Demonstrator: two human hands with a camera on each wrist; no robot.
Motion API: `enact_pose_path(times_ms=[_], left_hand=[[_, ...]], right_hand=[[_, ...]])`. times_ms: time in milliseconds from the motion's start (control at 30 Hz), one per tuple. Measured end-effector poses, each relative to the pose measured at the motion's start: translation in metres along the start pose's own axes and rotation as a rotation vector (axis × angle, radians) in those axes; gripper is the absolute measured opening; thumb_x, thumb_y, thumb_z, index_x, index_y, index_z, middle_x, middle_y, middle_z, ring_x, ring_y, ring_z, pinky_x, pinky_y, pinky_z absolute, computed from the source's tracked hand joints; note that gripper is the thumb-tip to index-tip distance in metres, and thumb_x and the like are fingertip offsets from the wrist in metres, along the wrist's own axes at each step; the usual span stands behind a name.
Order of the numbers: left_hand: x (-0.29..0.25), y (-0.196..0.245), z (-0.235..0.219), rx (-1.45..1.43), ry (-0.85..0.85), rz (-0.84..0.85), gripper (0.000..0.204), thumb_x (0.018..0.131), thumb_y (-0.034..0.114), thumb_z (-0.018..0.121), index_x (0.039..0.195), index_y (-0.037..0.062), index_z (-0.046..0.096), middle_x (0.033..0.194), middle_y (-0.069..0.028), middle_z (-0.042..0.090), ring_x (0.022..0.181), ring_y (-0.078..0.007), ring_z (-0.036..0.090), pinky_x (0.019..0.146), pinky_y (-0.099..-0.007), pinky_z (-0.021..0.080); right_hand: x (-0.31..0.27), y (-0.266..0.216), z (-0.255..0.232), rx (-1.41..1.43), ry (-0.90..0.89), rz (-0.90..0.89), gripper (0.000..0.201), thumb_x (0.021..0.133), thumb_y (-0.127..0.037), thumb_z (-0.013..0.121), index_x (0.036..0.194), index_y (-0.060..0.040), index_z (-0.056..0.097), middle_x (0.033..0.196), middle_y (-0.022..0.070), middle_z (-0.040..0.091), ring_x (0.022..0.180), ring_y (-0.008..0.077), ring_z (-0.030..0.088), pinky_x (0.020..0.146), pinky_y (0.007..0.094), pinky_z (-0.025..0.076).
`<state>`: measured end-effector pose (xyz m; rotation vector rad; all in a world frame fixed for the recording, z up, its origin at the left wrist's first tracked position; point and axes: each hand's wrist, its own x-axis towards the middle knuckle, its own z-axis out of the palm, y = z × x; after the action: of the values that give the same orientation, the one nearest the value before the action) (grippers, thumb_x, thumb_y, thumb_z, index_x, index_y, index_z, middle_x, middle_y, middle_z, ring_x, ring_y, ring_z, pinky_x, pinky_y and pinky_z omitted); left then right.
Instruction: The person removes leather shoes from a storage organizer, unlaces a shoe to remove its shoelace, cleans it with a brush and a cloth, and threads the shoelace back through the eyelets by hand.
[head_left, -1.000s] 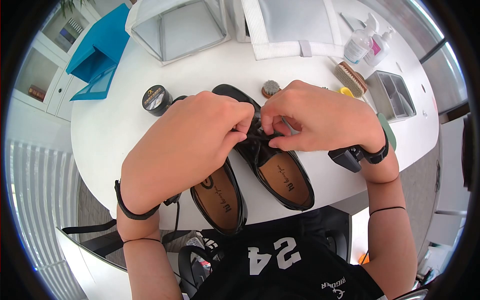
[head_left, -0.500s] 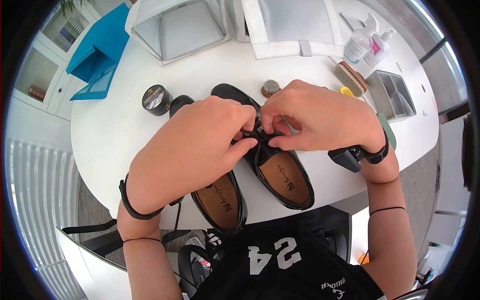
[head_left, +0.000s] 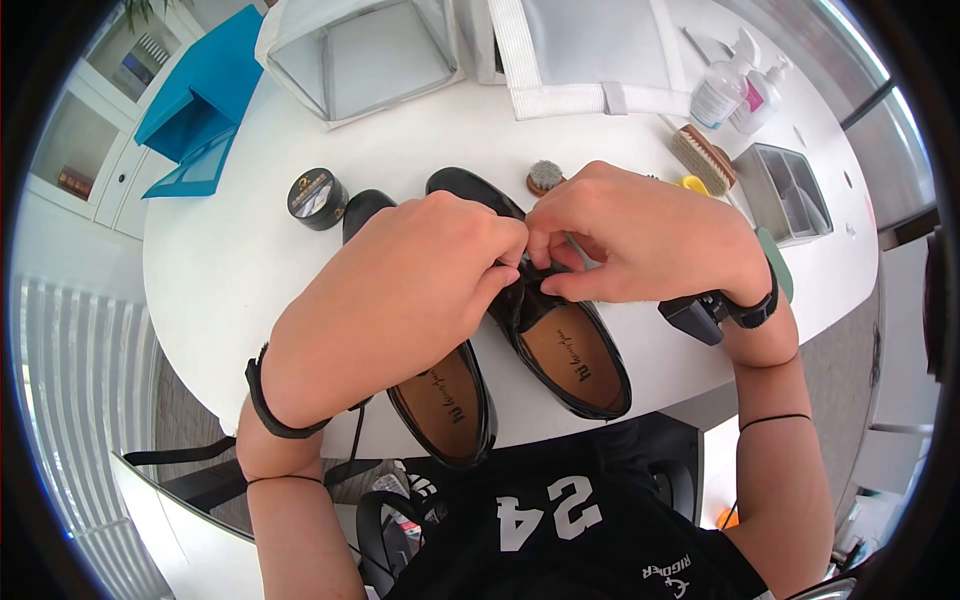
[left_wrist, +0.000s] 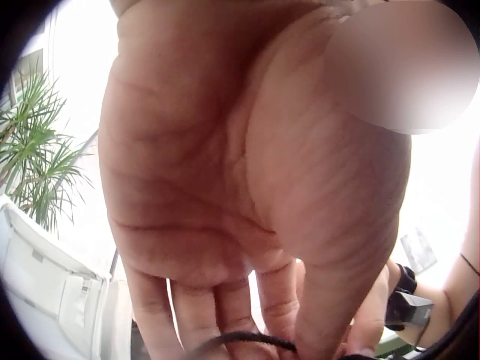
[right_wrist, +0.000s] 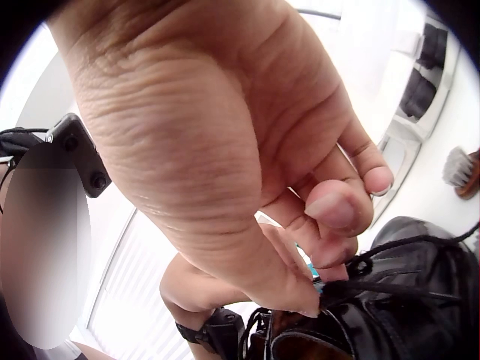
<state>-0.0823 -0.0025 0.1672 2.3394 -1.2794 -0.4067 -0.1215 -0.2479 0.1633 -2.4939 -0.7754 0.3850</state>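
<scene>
Two black lace-up shoes with brown insoles stand side by side on the white table: one nearer the right hand (head_left: 575, 360), the other partly under the left forearm (head_left: 450, 415). Over the laced front of the right-hand shoe, both hands come together. My left hand (head_left: 420, 280) pinches a black shoelace (left_wrist: 247, 337) between thumb and fingers. My right hand (head_left: 640, 235) has its fingers curled and its thumb by the lace (right_wrist: 409, 291) at the top of the tongue. The hands largely hide the lacing in the head view.
Left of the shoe toes is a round black tin (head_left: 317, 198). A small round brush (head_left: 545, 177), a wooden brush (head_left: 702, 160), a divided box (head_left: 783, 195) and two pump bottles (head_left: 718, 92) lie toward the right. White boxes (head_left: 365, 60) and a blue folder (head_left: 205, 105) stand behind.
My left hand has moved to the right, close up to the right hand, over the lacing. The right hand has hardly moved, and both shoes stay in place.
</scene>
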Motion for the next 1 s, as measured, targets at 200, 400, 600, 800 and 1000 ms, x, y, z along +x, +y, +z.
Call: enact_pose_path(times_ms=[200,400,600,800,1000], left_hand=[[-0.0015,0.0002,0.0001,0.008,0.011,0.028,0.010,0.096,0.010,0.072,0.101,0.0010,0.073,0.092,-0.0140,0.072,0.087,-0.0378,0.068,0.084,-0.0443,0.052],[0.0003,0.0005,-0.0014,0.013,0.003,0.033,0.011,0.097,0.011,0.073,0.100,0.0002,0.072,0.093,-0.0142,0.072,0.087,-0.0368,0.070,0.084,-0.0444,0.053],[0.0024,-0.0028,0.0019,-0.001,0.058,0.085,0.012,0.096,0.010,0.074,0.098,-0.0012,0.071,0.093,-0.0148,0.072,0.088,-0.0360,0.073,0.084,-0.0438,0.055],[0.0039,-0.0027,0.0019,-0.019,0.066,0.094,0.011,0.095,0.009,0.073,0.098,-0.0013,0.070,0.093,-0.0148,0.072,0.087,-0.0366,0.072,0.083,-0.0443,0.055],[0.0033,-0.0033,0.0031,-0.002,0.074,0.105,0.010,0.095,0.008,0.073,0.098,-0.0007,0.070,0.092,-0.0147,0.071,0.087,-0.0377,0.071,0.082,-0.0449,0.055]], right_hand=[[0.0017,-0.0038,-0.0026,0.017,-0.027,0.040,0.019,0.089,-0.021,0.084,0.093,-0.0059,0.073,0.077,0.0024,0.067,0.076,0.0239,0.065,0.084,0.0385,0.052],[0.0024,-0.0044,-0.0041,0.056,-0.049,0.066,0.018,0.089,-0.021,0.083,0.094,-0.0066,0.074,0.077,0.0022,0.068,0.076,0.0231,0.065,0.085,0.0378,0.052],[0.0030,-0.0025,-0.0035,0.054,-0.062,0.053,0.018,0.089,-0.023,0.083,0.094,-0.0071,0.074,0.077,0.0016,0.068,0.077,0.0227,0.065,0.087,0.0376,0.052],[0.0029,-0.0023,-0.0034,0.045,-0.054,0.046,0.019,0.089,-0.022,0.083,0.095,-0.0063,0.075,0.077,0.0020,0.068,0.077,0.0235,0.066,0.083,0.0378,0.053],[0.0031,-0.0034,-0.0044,0.055,-0.050,0.030,0.019,0.089,-0.021,0.084,0.096,-0.0053,0.075,0.078,0.0026,0.069,0.076,0.0239,0.066,0.080,0.0378,0.053]])
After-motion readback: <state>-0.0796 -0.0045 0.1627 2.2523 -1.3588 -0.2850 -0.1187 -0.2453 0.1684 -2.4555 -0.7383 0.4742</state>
